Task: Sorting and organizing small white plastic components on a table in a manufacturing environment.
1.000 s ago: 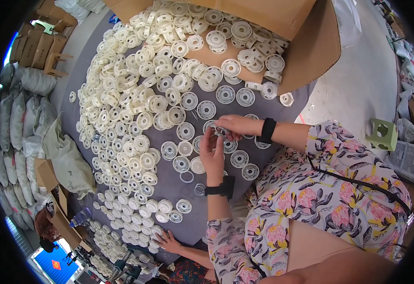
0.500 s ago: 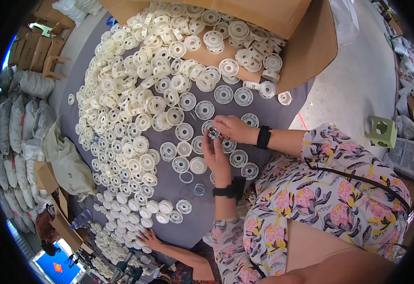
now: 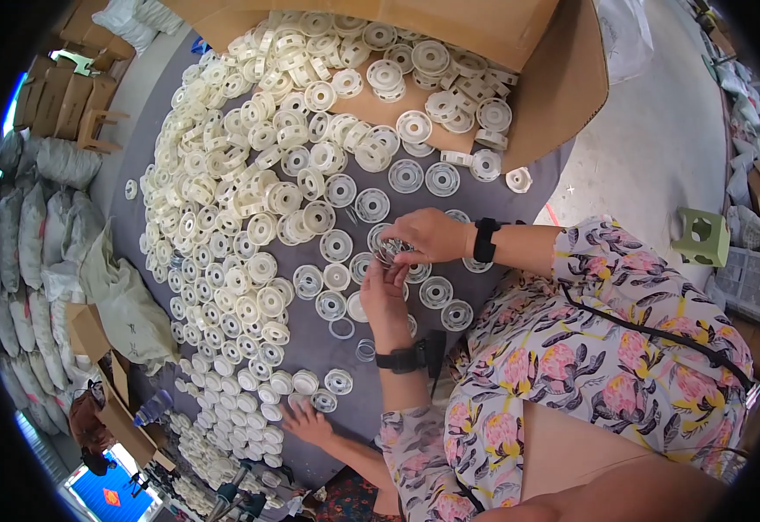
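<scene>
My right hand (image 3: pixel 430 235) pinches a small round part (image 3: pixel 389 249) with a shiny, wire-like rim; its exact kind is hard to make out. From below, my left hand (image 3: pixel 385 300) has its fingers curled up against the same part. Both hands hover over rows of flat white rings (image 3: pixel 405 175) with round centres on the grey table. Beside my left hand lie a thin pale ring (image 3: pixel 342 328) and a small wire coil (image 3: pixel 365 350). A white disc (image 3: pixel 356 307) is partly covered by my left hand.
A heap of cream plastic wheels (image 3: pixel 223 165) covers the table's left side and spills from an open cardboard box (image 3: pixel 563 87). At the lower left, a co-worker's hand (image 3: pixel 308 424) rests by stacked white caps (image 3: pixel 241 404). A green stool (image 3: pixel 700 237) stands on the right.
My right hand has turned over the round part, and my left hand has shifted slightly left and down. The co-worker's hand has moved right and up beside the white caps.
</scene>
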{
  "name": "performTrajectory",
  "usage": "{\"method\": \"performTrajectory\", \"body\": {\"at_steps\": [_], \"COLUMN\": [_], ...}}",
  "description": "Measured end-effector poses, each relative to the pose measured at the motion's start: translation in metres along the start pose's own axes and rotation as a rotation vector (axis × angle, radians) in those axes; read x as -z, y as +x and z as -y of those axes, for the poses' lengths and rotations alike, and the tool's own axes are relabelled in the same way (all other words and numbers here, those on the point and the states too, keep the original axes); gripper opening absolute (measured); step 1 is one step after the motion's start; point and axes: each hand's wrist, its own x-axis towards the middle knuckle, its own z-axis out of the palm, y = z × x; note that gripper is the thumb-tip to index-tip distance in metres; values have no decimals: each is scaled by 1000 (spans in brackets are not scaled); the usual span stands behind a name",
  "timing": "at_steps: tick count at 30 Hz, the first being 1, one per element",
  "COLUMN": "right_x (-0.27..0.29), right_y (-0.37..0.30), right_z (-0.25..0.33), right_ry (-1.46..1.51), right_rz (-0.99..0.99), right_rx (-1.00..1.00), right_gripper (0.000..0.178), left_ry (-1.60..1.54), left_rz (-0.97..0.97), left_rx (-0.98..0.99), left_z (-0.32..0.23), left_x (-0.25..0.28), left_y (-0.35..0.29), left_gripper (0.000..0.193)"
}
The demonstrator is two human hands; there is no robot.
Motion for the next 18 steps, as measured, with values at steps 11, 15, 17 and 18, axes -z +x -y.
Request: {"method": "performTrajectory", "body": {"at_steps": [11, 15, 17, 18], "right_x": [40, 31, 17, 20], "right_y": [-6, 3, -1, -2], "right_z": [-44, -27, -28, -23], "right_ry": [-290, 204, 554, 651], "right_rz": [-110, -85, -209, -185], "right_rx": [-27, -448, -582, -709], "right_gripper": [38, 25, 22, 20], "left_ry": [597, 1444, 1446, 1609], "left_rz": [-231, -293, -264, -274], "left_rx": [-156, -658, -589, -689], "left_z": [-38, -44, -49, -51], "left_x": [47, 63, 59, 51], "left_y": [31, 64, 69, 69], "left_gripper": [35, 38, 43, 43]}}
